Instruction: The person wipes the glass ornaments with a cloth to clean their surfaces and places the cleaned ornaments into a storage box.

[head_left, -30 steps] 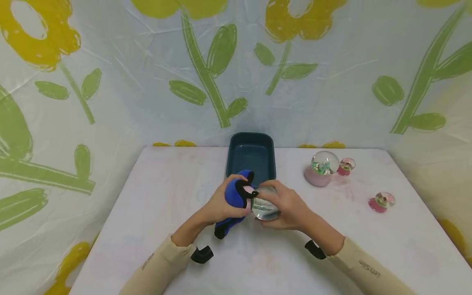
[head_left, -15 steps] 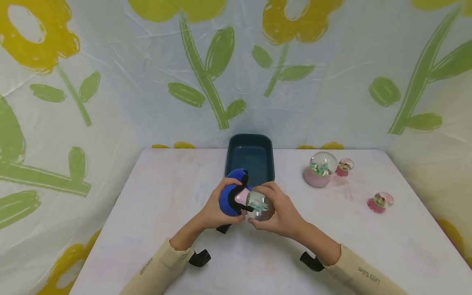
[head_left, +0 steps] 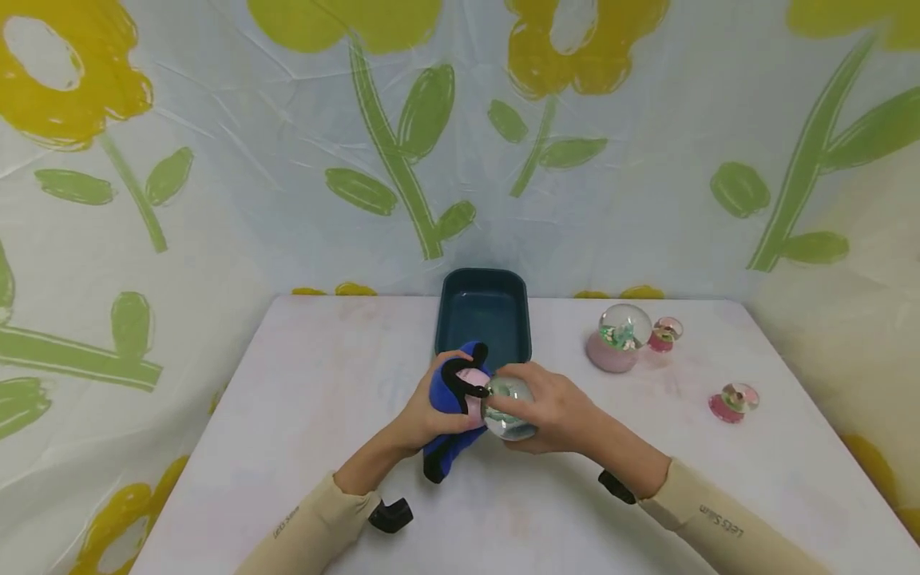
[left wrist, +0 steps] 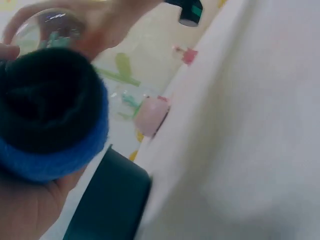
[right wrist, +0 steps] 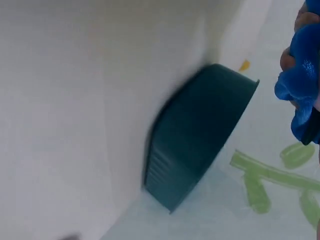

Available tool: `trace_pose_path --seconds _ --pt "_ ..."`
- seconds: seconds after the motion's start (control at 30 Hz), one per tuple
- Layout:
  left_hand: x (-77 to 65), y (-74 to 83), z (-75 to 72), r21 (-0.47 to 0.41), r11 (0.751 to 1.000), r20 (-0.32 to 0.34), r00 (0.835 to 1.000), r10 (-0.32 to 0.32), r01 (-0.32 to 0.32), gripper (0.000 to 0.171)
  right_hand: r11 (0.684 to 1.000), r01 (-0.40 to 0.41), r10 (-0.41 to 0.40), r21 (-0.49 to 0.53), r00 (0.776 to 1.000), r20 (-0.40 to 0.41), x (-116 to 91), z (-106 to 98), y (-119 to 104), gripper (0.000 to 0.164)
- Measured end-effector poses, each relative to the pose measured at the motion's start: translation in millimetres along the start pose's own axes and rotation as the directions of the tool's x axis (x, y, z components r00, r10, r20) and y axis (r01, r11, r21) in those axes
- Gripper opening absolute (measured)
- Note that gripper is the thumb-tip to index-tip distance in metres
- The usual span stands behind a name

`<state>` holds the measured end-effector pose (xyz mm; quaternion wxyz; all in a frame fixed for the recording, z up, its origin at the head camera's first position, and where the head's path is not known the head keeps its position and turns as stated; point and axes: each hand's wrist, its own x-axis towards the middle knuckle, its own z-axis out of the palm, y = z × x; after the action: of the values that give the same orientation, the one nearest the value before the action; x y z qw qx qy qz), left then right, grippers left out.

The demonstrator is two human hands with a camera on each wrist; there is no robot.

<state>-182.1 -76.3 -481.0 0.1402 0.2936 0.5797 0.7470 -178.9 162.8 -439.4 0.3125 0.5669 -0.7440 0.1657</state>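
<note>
In the head view, my left hand [head_left: 417, 419] grips a blue cloth [head_left: 444, 391] with black edging, wrapped against the pink base of a snow globe [head_left: 512, 419]. My right hand [head_left: 559, 409] curls round the clear glass ball of that globe, one finger reaching to the cloth's black edge. The globe lies tipped sideways between both hands, above the table. One end of the cloth hangs below my left hand. In the left wrist view the blue cloth [left wrist: 65, 165] shows a dark, rounded fold close up. Only part of the blue cloth [right wrist: 305, 75] enters the right wrist view.
A dark teal bin [head_left: 440, 319] stands at the table's back, just beyond my hands. To the right are a larger snow globe [head_left: 612, 354] on a pink base and two small pink-based globes [head_left: 663, 339] [head_left: 727, 407]. A flowered sheet [head_left: 632, 200] hangs behind the table.
The globe has turned in my hands, and the cloth has shifted round its base. My right fingers have moved on the glass. The cloth's lower end hangs out more than half a second ago.
</note>
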Motion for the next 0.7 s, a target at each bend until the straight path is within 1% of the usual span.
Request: trace_pose_path --seconds 0.03,0.07,0.1,0.13,0.17,0.2,0.23,0.27,0.3,0.33,0.37,0.4,0.43,0.47,0.5,0.53,0.57,0.6,0.63,0.67,0.7 --pt "-1.0 0.6 1.2 0.034 0.999 -0.015 1.0 0.012 -0.011 0.08 0.995 -0.078 0.079 0.066 0.997 -0.013 -2 3 -1 0.068" --pt "-1.8 2.0 2.4 0.076 0.997 -0.027 0.999 0.031 -0.029 0.08 0.979 -0.152 0.157 0.137 0.987 -0.028 -3 6 -3 0.071" --pt "-2.5 4.0 3.4 0.125 0.991 -0.039 0.998 0.054 -0.048 0.08 0.948 -0.227 0.241 0.224 0.97 -0.038 -4 9 -4 0.072" --pt "-3.1 7.1 4.5 0.18 0.981 -0.051 0.996 0.078 -0.067 0.081 0.884 -0.301 0.33 0.357 0.944 -0.021 -4 12 -6 0.07" --pt "-3.3 11.5 5.7 0.243 0.966 -0.06 0.993 0.105 -0.088 0.081 0.797 -0.379 0.426 0.47 0.905 0.007 -3 14 -8 0.069" --pt "-3.5 15.8 6.6 0.306 0.946 -0.064 0.989 0.131 -0.105 0.082 0.683 -0.448 0.517 0.577 0.854 0.051 -2 15 -10 0.066" --pt "-3.9 19.8 7.6 0.368 0.921 -0.061 0.986 0.158 -0.125 0.082 0.539 -0.515 0.606 0.667 0.787 0.118 -2 16 -13 0.064" --pt "-4.5 23.6 8.2 0.423 0.894 -0.051 0.982 0.184 -0.145 0.082 0.381 -0.572 0.676 0.727 0.708 0.202 0 16 -15 0.062" --pt "-5.0 27.2 8.7 0.475 0.865 -0.04 0.978 0.206 -0.163 0.083 0.224 -0.613 0.725 0.757 0.624 0.291 2 15 -18 0.06" --pt "-5.6 30.2 9.1 0.518 0.836 -0.025 0.974 0.224 -0.179 0.083 0.084 -0.642 0.752 0.762 0.542 0.374 4 14 -20 0.058" --pt "-6.1 32.2 9.0 0.549 0.813 -0.007 0.971 0.239 -0.196 0.084 -0.011 -0.668 0.769 0.744 0.47 0.433 5 13 -22 0.057" --pt "-6.5 32.7 8.5 0.567 0.796 0.007 0.968 0.251 -0.21 0.085 -0.09 -0.681 0.773 0.727 0.413 0.483 7 12 -23 0.056" --pt "-6.9 32.6 8.1 0.575 0.787 0.018 0.965 0.262 -0.225 0.085 -0.139 -0.691 0.774 0.709 0.371 0.513 8 12 -24 0.056" --pt "-7.4 31.6 7.4 0.572 0.786 0.023 0.963 0.27 -0.234 0.085 -0.141 -0.708 0.777 0.692 0.355 0.52 9 12 -25 0.056" --pt "-7.6 29.8 6.4 0.563 0.791 0.021 0.961 0.275 -0.239 0.085 -0.108 -0.724 0.784 0.681 0.36 0.506 9 13 -26 0.058" --pt "-8.0 27.5 5.5 0.543 0.804 0.015 0.961 0.277 -0.241 0.084 -0.037 -0.732 0.793 0.68 0.393 0.465 8 16 -26 0.059" --pt "-8.0 25.6 4.2 0.524 0.816 0.01 0.96 0.279 -0.242 0.083 0.05 -0.736 0.798 0.675 0.436 0.416 7 18 -27 0.06" --pt "-7.4 19.9 1.1 0.497 0.834 0.001 0.961 0.276 -0.24 0.083 0.164 -0.734 0.791 0.659 0.497 0.357 6 20 -27 0.062" --pt "-6.5 14.9 -2.1 0.461 0.855 -0.005 0.962 0.272 -0.238 0.083 0.29 -0.728 0.773 0.622 0.561 0.296 6 20 -27 0.065" --pt "-5.1 11.2 -5.1 0.421 0.875 -0.005 0.964 0.267 -0.241 0.083 0.427 -0.704 0.735 0.568 0.636 0.236 6 20 -26 0.068" --pt "-3.4 7.9 -8.2 0.39 0.891 -0.005 0.967 0.256 -0.234 0.082 0.555 -0.657 0.677 0.511 0.713 0.181 6 19 -24 0.07"
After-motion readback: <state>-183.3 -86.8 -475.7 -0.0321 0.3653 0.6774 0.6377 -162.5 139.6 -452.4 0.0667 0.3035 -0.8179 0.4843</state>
